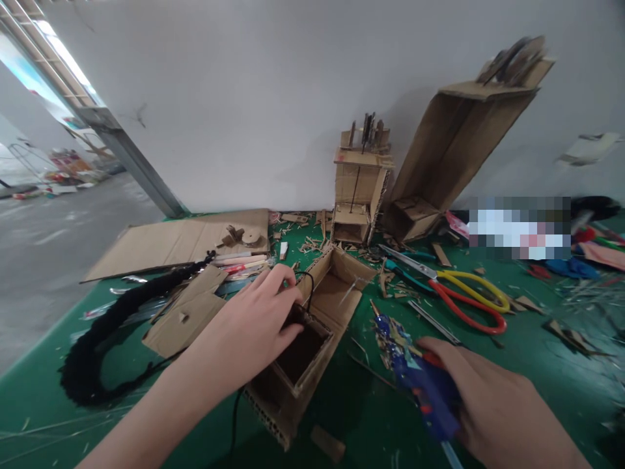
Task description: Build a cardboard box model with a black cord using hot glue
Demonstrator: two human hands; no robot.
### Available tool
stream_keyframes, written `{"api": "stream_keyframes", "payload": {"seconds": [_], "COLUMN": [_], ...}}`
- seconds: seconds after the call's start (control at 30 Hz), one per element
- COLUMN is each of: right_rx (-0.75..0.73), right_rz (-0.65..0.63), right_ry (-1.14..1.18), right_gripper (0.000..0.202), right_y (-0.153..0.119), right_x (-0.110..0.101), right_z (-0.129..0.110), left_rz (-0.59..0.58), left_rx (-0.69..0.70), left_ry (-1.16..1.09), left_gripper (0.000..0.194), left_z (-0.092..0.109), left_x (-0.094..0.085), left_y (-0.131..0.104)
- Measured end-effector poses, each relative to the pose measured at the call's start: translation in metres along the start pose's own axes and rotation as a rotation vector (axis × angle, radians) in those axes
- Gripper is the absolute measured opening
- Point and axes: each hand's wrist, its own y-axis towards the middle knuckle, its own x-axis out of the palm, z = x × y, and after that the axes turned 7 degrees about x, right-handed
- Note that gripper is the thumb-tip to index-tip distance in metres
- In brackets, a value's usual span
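Observation:
My left hand (266,319) is closed on the upper edge of a small inner compartment of a cardboard box (336,316), which lies tilted on the green table. A thin black cord (311,290) loops up beside its fingertips; what else the fingers pinch is hidden. To the right, my right hand (493,397) wraps round a blue hot glue gun (415,374), slightly blurred, its nozzle pointing away from me toward the box. A clear glue stick (450,454) sticks out of the gun's rear end. Between gun and box lies a thin bent wire (374,371).
Scissors (454,286) with red and yellow handles lie beyond the glue gun, next to teal-handled pliers (407,273). Two cardboard structures (359,189) (459,130) stand against the white wall. A black fuzzy strip (92,352) curves at left by cardboard pieces (190,312). Scraps litter the table.

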Motion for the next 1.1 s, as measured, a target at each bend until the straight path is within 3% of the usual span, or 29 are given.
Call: {"api": "stream_keyframes", "payload": {"seconds": [0.13,0.33,0.5,0.7,0.8,1.0,1.1], "right_rx": [0.168,0.2,0.098,0.01,-0.069,-0.285,-0.292], "right_rz": [-0.088,-0.106,-0.109,-0.062,-0.021,-0.171,-0.253], "right_ry": [-0.057,-0.072,-0.196,-0.394,-0.272,-0.021,0.031], "right_gripper": [0.034,0.039,0.038,0.037,0.032,0.04,0.025], "right_y": [-0.014,-0.023,-0.022,-0.004,0.015,0.052,0.065], "right_x": [0.016,0.029,0.024,-0.001,-0.013,-0.022,-0.027], "right_z": [0.007,0.01,0.009,-0.003,-0.019,-0.058,-0.067], "left_rz": [0.001,-0.006,0.016,0.008,-0.005,0.002,0.014], "left_rx": [0.018,0.001,0.038,0.025,0.011,-0.011,0.003], "left_ry": [0.086,0.111,0.05,0.1,0.123,0.133,0.116], "left_gripper": [0.01,0.008,0.011,0.01,0.008,0.009,0.009], "left_z": [0.003,0.005,0.001,0.003,0.006,0.007,0.004], "left_x": [-0.002,-0.004,-0.003,-0.005,-0.004,0.0,0.001], "left_y": [0.005,0.008,0.004,0.005,0.007,0.01,0.008]}}
